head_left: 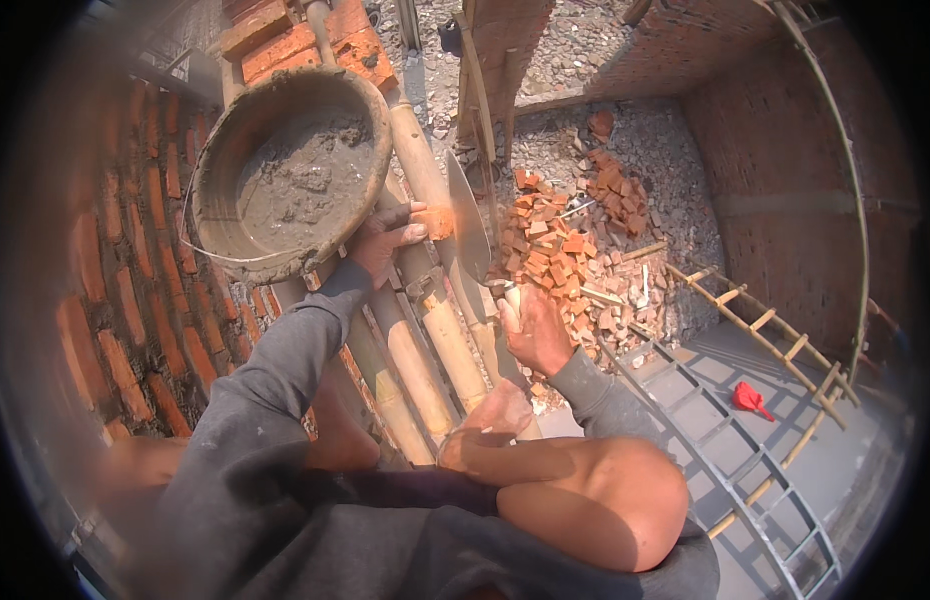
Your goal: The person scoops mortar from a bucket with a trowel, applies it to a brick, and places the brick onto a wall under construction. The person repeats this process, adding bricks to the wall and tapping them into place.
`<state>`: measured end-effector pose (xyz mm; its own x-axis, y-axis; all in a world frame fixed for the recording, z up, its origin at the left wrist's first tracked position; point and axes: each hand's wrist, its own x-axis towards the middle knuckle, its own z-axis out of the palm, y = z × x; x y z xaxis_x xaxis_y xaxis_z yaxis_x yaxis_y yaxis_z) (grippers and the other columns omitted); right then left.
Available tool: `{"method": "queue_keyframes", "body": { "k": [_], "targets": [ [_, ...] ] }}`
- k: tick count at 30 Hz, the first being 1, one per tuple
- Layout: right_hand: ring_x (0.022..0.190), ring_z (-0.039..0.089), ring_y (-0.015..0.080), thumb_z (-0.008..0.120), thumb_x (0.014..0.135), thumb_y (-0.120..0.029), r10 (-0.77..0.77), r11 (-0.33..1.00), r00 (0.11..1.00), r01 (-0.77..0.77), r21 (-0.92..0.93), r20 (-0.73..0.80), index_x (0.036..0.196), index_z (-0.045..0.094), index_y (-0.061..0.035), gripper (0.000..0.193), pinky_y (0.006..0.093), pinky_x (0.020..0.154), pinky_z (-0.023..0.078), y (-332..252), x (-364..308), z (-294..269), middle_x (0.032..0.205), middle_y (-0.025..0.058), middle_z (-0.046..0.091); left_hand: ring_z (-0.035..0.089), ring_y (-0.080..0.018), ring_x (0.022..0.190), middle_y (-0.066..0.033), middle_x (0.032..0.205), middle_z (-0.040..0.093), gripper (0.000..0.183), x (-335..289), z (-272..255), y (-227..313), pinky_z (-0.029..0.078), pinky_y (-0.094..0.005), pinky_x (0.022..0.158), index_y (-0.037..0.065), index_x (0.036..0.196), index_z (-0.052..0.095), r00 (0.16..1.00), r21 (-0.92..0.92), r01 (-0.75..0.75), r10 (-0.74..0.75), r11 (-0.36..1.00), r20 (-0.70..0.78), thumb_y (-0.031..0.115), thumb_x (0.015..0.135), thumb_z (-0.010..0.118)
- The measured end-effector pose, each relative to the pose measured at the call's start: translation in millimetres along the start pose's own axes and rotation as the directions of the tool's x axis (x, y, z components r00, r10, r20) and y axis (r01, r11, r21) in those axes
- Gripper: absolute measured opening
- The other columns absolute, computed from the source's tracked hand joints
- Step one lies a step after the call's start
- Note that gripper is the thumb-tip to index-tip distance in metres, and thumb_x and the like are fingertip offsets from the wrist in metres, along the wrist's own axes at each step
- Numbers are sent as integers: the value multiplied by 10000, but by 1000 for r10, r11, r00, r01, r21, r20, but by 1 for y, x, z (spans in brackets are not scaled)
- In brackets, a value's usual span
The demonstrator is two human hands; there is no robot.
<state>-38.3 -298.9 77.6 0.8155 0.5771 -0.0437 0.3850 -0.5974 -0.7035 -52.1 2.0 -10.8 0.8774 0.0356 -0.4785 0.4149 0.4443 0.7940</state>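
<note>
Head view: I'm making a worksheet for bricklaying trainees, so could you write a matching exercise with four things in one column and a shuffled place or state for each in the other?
Things:
1. bucket
2. brick piece
3. trowel
4. bamboo poles

Places and states:
A. gripped by its handle in the right hand
B. lying side by side
C. holding grey mortar
D. between the fingers of the left hand

Right pairs: 1-C, 2-D, 3-A, 4-B
</note>
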Motion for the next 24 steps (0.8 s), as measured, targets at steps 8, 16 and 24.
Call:
{"method": "queue_keyframes", "body": {
  "k": [8, 16, 24],
  "targets": [
    [668, 682, 386, 632, 985, -110, 80, 982, 991, -60, 177, -106, 1075, 559, 14, 170, 444, 578, 502, -6, -4, 8, 754, 189, 650, 629, -200, 1220, -122, 1331, 654, 591, 0, 1, 0, 463, -355, 1122, -57, 1429, 540, 1000, -9, -20, 20, 1000, 18, 135, 917, 764],
    [677, 660, 272, 635, 982, -105, 198, 862, 964, -84, 500, -179, 1037, 585, 42, 164, 376, 606, 512, 13, -10, 22, 798, 139, 653, 636, -208, 1202, -127, 1307, 657, 534, 4, 2, -2, 496, -367, 1106, -51, 1422, 541, 1000, -24, 6, -6, 1000, -6, 146, 962, 727],
    [638, 629, 372, 656, 967, -118, 223, 835, 910, 6, 550, -349, 1046, 558, 12, 181, 409, 575, 476, -16, 0, 7, 751, 166, 611, 673, -171, 1138, -104, 1262, 696, 509, 9, 3, -6, 560, -317, 1014, -12, 1387, 601, 998, -90, -22, 16, 996, -61, 132, 930, 772]
  ]
}}
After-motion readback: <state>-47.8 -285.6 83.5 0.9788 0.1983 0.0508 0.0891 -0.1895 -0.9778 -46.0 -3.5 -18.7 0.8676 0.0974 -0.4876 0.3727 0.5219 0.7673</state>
